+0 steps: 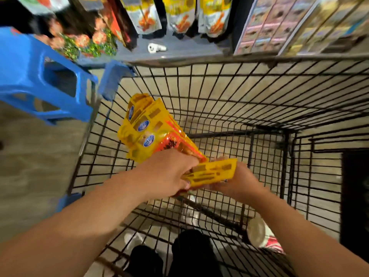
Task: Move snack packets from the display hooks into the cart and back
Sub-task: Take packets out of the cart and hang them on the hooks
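Note:
Over the black wire cart (229, 92), my left hand (165, 172) grips a fanned bundle of yellow and orange snack packets (147, 126) by their lower ends. My right hand (237, 180) holds the end of one yellow packet (211, 172) that lies across the bundle's base, right beside my left fingers. Both hands are inside the cart's rim, above its mesh floor. More snack packets (179, 15) hang in a row on the display above the cart's far edge.
A blue plastic stool (40, 76) stands left of the cart. A grey shelf ledge (189, 50) with a small white object (155, 47) runs under the hanging packets. Boxed goods (289, 23) fill the right display. A red and white cup (263, 234) lies near the cart's near end.

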Demonstrator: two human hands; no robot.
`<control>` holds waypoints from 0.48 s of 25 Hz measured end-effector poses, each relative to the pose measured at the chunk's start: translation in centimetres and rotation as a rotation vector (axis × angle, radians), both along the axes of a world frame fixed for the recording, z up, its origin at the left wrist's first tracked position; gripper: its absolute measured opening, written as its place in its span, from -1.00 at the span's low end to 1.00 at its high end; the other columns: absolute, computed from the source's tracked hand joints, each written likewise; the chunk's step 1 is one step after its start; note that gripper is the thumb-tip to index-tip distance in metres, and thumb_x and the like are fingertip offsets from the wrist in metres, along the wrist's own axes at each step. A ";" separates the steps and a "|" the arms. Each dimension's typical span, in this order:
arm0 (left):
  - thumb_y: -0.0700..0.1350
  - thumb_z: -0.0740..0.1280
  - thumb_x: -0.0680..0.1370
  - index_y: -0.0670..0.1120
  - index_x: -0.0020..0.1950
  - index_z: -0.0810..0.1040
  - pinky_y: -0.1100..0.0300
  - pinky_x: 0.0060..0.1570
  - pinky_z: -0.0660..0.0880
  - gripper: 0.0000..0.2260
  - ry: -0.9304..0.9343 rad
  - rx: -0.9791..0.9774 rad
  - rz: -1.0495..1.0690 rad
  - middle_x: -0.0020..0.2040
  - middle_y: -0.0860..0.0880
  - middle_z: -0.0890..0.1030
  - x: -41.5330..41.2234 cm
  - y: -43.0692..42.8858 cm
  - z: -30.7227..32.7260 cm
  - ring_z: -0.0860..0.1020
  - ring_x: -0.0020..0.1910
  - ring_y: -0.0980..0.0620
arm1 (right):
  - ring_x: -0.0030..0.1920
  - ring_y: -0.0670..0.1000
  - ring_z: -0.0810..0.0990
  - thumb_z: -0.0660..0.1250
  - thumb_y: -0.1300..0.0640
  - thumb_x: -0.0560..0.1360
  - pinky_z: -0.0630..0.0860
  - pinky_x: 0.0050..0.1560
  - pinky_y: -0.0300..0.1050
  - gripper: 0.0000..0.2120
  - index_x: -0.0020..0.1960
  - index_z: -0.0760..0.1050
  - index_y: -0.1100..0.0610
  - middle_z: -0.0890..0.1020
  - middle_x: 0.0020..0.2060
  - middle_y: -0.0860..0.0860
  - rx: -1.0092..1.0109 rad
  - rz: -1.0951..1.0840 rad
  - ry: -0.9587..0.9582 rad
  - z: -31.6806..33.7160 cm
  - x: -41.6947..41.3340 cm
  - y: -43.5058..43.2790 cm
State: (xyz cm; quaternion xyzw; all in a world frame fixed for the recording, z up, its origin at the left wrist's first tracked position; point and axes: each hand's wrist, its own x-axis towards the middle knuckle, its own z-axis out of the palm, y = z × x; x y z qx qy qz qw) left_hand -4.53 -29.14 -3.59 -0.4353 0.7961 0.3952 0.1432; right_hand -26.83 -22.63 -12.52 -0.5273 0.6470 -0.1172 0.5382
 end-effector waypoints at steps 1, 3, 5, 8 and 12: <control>0.02 0.52 0.51 0.27 -0.22 0.41 0.36 -0.41 0.25 -0.70 0.004 -0.008 -0.023 -0.31 0.13 0.47 0.0 0.0 1.8 0.48 -0.26 0.36 | -0.05 -0.27 0.65 0.65 0.01 0.30 0.61 -0.06 -0.28 -0.69 -0.03 0.64 -0.19 0.70 -0.11 -0.26 -0.009 -0.020 -0.063 1.7 -0.1 0.6; 0.05 0.52 0.51 0.14 -0.15 0.46 0.32 -0.35 0.24 -0.77 0.024 -0.027 -0.028 -0.27 0.12 0.50 0.3 -0.2 5.7 0.46 -0.27 0.32 | 0.00 -0.33 0.63 0.65 0.09 0.32 0.54 -0.10 -0.44 -0.71 -0.06 0.67 -0.19 0.70 -0.08 -0.31 -0.055 -0.057 -0.165 4.9 0.1 2.0; 0.07 0.53 0.50 0.05 -0.12 0.50 0.22 -0.32 0.28 -0.76 0.050 -0.047 0.018 -0.23 0.12 0.56 1.2 -0.9 9.9 0.49 -0.26 0.30 | 0.07 -0.24 0.66 0.65 0.11 0.31 0.60 -0.01 -0.33 -0.68 -0.02 0.67 -0.14 0.72 -0.01 -0.21 -0.078 -0.081 -0.273 8.0 0.6 2.6; 0.08 0.57 0.46 0.02 -0.15 0.54 0.24 -0.36 0.33 -0.75 0.089 -0.125 0.099 -0.15 0.33 0.58 2.9 -2.5 16.1 0.55 -0.23 0.33 | 0.15 -0.13 0.66 0.66 0.01 0.23 0.64 0.11 -0.06 -0.53 0.09 0.60 -0.14 0.71 0.06 -0.12 -0.148 -0.028 -0.323 12.2 1.6 1.9; 0.02 0.64 0.39 0.10 -0.24 0.63 0.41 -0.39 0.43 -0.80 0.164 -0.229 0.152 -0.34 0.19 0.64 4.3 -4.6 23.4 0.59 -0.39 0.24 | 0.14 -0.11 0.67 0.68 0.02 0.25 0.62 0.18 0.06 -0.47 0.16 0.59 -0.12 0.72 0.07 -0.12 -0.242 0.023 -0.360 16.7 3.2 0.3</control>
